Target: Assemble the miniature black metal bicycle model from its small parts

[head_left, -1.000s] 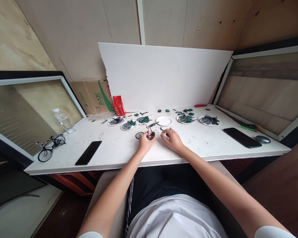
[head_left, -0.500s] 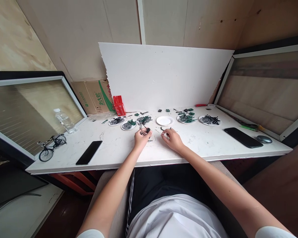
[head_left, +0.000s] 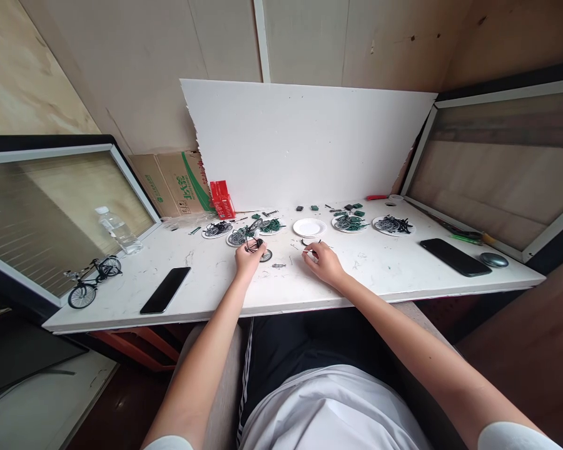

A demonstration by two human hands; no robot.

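In the head view, the person is working on a small model. The left hand [head_left: 248, 259] is clamping the black frame [head_left: 253, 243] just above the table [head_left: 394, 275], beside 1 loose wheel [head_left: 266, 255]. The right hand [head_left: 327, 265] is pinching a tiny part [head_left: 311, 252]. Joining the 2 pieces probably calls for careful alignment.
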